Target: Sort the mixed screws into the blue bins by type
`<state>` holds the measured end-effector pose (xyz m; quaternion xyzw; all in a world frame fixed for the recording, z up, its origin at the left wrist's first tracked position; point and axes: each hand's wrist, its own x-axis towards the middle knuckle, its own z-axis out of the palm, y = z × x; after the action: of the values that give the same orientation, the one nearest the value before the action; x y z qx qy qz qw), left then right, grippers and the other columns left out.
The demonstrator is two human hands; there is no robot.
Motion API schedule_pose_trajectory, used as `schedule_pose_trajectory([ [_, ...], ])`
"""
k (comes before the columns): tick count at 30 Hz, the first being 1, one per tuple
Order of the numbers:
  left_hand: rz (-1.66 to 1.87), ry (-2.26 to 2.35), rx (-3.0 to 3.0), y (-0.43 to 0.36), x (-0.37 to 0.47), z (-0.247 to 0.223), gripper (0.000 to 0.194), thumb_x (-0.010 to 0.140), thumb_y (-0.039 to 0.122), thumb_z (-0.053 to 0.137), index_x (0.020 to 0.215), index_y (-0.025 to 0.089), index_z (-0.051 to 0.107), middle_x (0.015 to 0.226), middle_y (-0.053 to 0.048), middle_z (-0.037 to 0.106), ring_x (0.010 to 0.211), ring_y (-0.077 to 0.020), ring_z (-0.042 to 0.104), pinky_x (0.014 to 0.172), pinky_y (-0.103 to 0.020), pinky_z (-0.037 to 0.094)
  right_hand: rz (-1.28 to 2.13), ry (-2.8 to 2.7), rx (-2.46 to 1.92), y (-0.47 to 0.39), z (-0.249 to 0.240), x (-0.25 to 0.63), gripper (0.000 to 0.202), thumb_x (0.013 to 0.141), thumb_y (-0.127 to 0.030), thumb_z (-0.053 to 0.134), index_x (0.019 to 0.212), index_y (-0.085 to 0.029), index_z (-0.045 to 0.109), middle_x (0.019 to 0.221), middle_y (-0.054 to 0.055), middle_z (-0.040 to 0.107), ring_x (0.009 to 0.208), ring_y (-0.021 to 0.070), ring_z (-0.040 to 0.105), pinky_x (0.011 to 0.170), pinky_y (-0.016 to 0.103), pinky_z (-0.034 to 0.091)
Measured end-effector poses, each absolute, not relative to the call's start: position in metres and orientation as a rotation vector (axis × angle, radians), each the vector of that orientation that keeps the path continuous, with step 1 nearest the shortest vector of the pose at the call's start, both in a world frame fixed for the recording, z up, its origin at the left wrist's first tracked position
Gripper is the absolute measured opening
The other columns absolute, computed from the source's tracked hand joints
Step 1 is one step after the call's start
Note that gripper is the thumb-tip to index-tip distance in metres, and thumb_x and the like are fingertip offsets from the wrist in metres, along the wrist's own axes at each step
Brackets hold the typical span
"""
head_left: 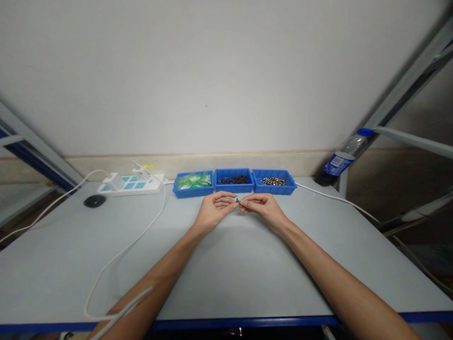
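Note:
My left hand (214, 209) and my right hand (264, 208) meet fingertip to fingertip over the far middle of the grey table (226, 274). Between them they pinch a small metal part (238, 201), too small to make out. Just behind the hands stand three blue bins in a row: the left bin (193, 183) holds green and clear pieces, the middle bin (234, 180) holds small dark parts, the right bin (274, 182) holds small silvery parts.
A white power strip (131, 184) lies at the back left with a white cable (120, 255) looping to the near edge. A black puck-shaped object (94, 200) sits beside it. A plastic bottle (341, 160) leans at the back right by a metal frame.

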<state>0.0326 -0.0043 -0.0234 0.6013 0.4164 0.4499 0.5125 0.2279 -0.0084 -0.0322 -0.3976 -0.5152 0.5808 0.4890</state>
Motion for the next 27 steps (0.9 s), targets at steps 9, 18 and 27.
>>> schedule_pose_trajectory([
  [9, 1.146, 0.981, 1.471, -0.004, 0.033, -0.024, 0.037, 0.07, 0.035, 0.084, 0.096, 0.014, 0.07, 0.09, -0.009, 0.078, 0.086, -0.0213, 0.075, 0.083, -0.033, 0.061, 1.591, -1.176, -0.854, -0.012, -0.022, 0.23, 0.032, 0.075, -0.046, 0.08, 0.085, -0.015, 0.08, 0.084, 0.011, 0.079, 0.073, 0.0196, 0.074, 0.073, 0.03, 0.058],
  [18, 1.103, 0.95, 1.532, -0.007, 0.033, -0.022, 0.031, 0.078, 0.034, 0.078, 0.101, 0.014, 0.073, 0.098, -0.01, 0.078, 0.092, -0.0216, 0.075, 0.09, -0.034, 0.06, 1.538, -1.146, -0.85, -0.011, -0.02, 0.232, 0.035, 0.075, -0.049, 0.079, 0.079, -0.014, 0.08, 0.077, 0.011, 0.078, 0.067, 0.0184, 0.072, 0.07, 0.029, 0.056],
  [27, 0.852, 1.074, 2.335, 0.016, 0.035, -0.013, 0.025, 0.092, 0.017, 0.054, 0.108, 0.016, 0.074, 0.111, -0.01, 0.076, 0.103, -0.024, 0.071, 0.097, -0.039, 0.054, 1.211, -0.963, -0.912, -0.001, -0.018, 0.245, 0.024, 0.078, -0.04, 0.075, 0.079, -0.016, 0.079, 0.08, 0.01, 0.078, 0.066, 0.0178, 0.07, 0.066, 0.029, 0.055],
])
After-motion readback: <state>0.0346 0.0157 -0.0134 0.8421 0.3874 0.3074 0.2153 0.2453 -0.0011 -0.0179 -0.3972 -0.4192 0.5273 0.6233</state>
